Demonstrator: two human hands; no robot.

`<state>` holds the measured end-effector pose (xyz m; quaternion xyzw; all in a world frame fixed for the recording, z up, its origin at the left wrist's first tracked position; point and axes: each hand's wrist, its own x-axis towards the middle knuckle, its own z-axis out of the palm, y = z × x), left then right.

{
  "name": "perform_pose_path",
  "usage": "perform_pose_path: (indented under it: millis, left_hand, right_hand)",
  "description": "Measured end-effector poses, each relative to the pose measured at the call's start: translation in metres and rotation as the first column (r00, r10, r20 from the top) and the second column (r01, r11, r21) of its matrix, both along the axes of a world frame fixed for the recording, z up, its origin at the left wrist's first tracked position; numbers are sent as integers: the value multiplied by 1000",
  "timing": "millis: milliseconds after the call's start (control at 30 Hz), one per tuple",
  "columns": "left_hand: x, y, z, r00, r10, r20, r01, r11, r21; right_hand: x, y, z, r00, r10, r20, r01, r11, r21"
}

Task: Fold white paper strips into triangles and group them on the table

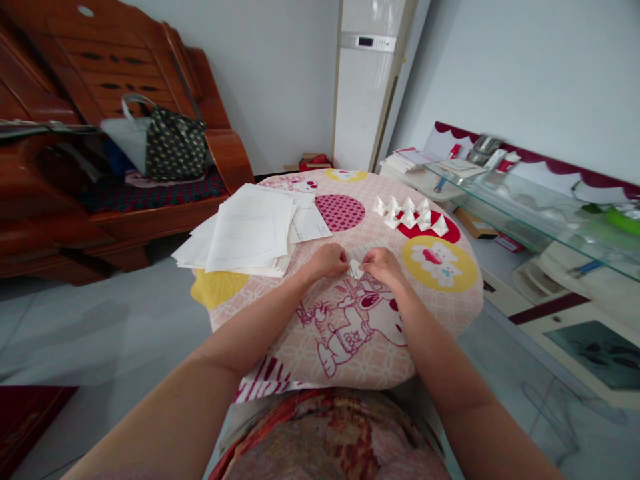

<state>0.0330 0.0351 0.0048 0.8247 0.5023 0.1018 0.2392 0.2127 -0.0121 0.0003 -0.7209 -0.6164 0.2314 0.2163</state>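
Note:
Over the middle of a round table, a small folded piece of white paper [355, 269] is held between my two hands. My left hand [327, 261] pinches its left side, and my right hand [383, 265] pinches its right side with fingers closed. Beyond my right hand stand several small folded paper pyramids [409, 217], grouped in rows. To the left of my left hand lies a loose, overlapping stack of white paper sheets [250, 230], some with faint print.
A patterned cloth [285, 347] covers the table [345, 373]. On the right is a glass-topped cabinet [550, 227] with papers and small items. A wooden bench [165, 217] carrying a dotted bag [175, 143] stands at the left. Behind is a tall white air conditioner [365, 93].

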Motion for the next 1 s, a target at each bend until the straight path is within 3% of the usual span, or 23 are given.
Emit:
perform_pose_path:
  millis: [233,533,633,767,1000]
  left_hand:
    - [-2,1,-5,977,16,213,1,997,-80]
    - [-5,3,-9,913,1,408,110,962,-249]
    - [-5,2,-7,871,-8,492,177,938,-298]
    - [-4,0,-4,834,-17,552,211,934,-290]
    - [-5,-2,-5,855,18,518,229,884,-409]
  right_hand:
    - [0,0,-2,1000,-2,-6,2,1000,4]
    - [17,-4,-1,978,137,-156,-118,985,123]
    - [20,-5,-1,922,170,-347,-125,981,147]
    - [17,-7,-2,781,209,-588,-218,974,56]
    - [10,-7,-4,782,115,-612,-113,993,42]
